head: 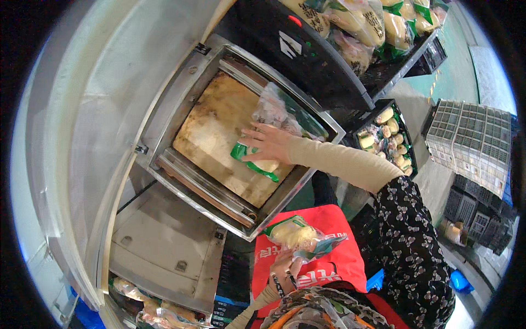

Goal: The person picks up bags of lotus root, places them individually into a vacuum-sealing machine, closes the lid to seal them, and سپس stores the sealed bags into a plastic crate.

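My right hand (pixel 265 144) lies with fingers spread on a clear plastic bag of pale yellow food (pixel 267 165) with green ends, inside the open metal chamber of what looks like a vacuum sealer (pixel 218 123). More clear film (pixel 273 105) lies beyond this hand; whether it belongs to the same bag cannot be told. In front of my red apron (pixel 345 255), my left hand (pixel 285 263) grips a second bag of pale yellow food (pixel 302 236). Its transparent loose end points to the right.
The raised clear lid (pixel 82 135) stands on the left. A black crate (pixel 328 70) heaped with filled bags stands beyond the chamber, and another crate (pixel 357 140) of bags sits lower right. Stacked white crates (pixel 468 144) are farther right. More bags (pixel 164 314) lie lower left.
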The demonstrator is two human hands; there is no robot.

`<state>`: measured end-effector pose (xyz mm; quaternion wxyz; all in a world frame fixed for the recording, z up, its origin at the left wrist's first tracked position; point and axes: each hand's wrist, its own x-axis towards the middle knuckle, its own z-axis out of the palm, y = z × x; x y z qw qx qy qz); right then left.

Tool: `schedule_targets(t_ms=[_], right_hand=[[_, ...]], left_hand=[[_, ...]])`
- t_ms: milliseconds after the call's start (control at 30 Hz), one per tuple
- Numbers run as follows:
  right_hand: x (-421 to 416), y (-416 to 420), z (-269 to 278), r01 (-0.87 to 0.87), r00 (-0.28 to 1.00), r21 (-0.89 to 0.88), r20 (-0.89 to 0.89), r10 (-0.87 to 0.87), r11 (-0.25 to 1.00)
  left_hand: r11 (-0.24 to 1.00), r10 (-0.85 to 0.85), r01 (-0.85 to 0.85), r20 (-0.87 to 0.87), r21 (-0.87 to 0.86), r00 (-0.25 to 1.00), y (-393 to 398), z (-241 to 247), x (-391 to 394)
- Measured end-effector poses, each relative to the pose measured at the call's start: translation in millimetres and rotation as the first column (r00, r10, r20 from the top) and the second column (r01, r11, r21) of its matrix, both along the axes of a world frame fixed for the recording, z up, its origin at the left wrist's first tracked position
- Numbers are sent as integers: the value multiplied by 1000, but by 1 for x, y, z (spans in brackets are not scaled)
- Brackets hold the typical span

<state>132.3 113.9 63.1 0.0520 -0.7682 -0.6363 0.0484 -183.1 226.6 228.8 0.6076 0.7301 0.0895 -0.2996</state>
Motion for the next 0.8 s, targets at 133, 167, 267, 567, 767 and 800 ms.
schedule_targets(t_ms=[133,167,267,567,767,800], right_hand=[[11,25,29,5,984,-312,-168,-60,950],[14,25,35,33,965,-386,-227,-130,922],[-5,24,40,230,853,-202,-430,-297,952],[-89,-153,153,739,596,393,-760,-259,547],[-131,-411,63,961,250,59,-599,-760,269],[-144,-455,34,973,195,-3,-525,-828,231]], left_hand=[[1000,-25,25,-18,2,1000,-10,-7,4],[1000,-30,31,-28,4,999,-12,-9,8],[997,-73,73,-61,4,996,-22,-22,21],[947,-306,316,-132,59,943,-126,-42,81],[889,-430,451,-194,81,882,-243,-56,103],[879,-445,470,-212,86,870,-264,-61,104]])
